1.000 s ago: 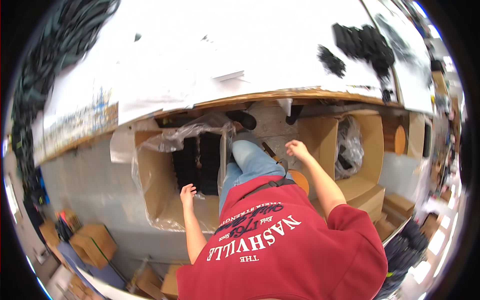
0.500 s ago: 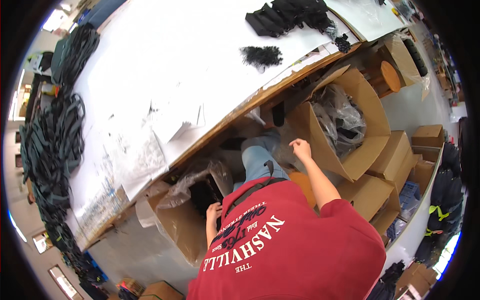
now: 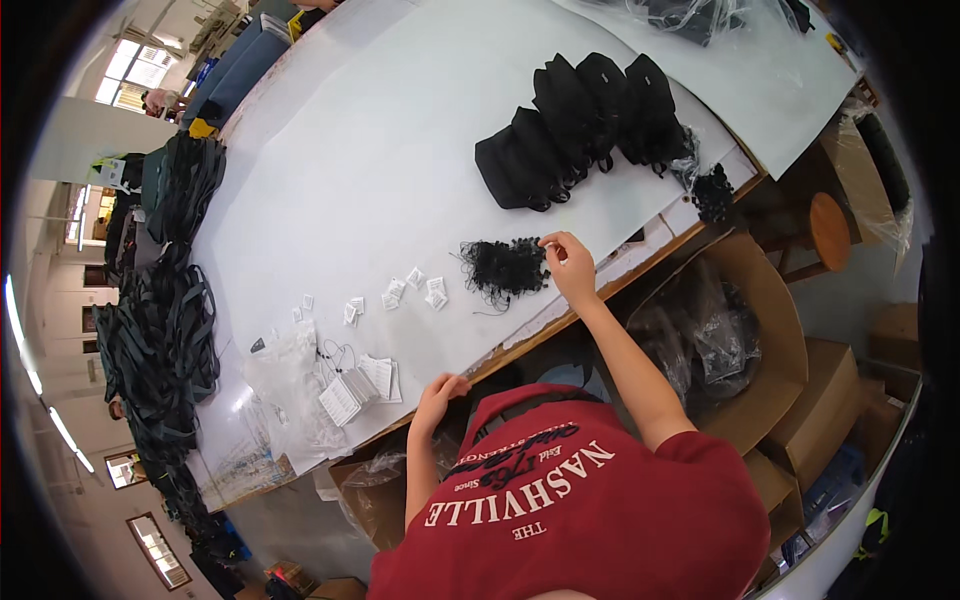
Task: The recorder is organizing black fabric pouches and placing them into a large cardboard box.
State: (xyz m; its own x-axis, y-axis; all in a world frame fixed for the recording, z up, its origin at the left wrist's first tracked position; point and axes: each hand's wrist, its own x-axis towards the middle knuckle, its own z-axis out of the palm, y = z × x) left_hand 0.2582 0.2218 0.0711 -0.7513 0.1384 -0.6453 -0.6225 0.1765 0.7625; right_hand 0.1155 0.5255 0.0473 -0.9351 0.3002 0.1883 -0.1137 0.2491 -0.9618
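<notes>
The right hand has its thumb and first finger close together at the right end of a heap of thin black strings. I cannot tell if they pinch a string or only touch the heap. The left hand is by the front edge of the white-topped table, with its fingers a little bent. I see nothing in it, but I cannot tell if it is closed.

Half a second ago, the right hand was in the air, off the table, near the open cardboard box. Now it is over the table top, right at the strings, so the work in hand seems to be with them.

The heap lies on the table, in front of a row of black cloth pouches. Small white paper squares lie left of the strings. Nearer the left hand is a stack of white tags.
</notes>
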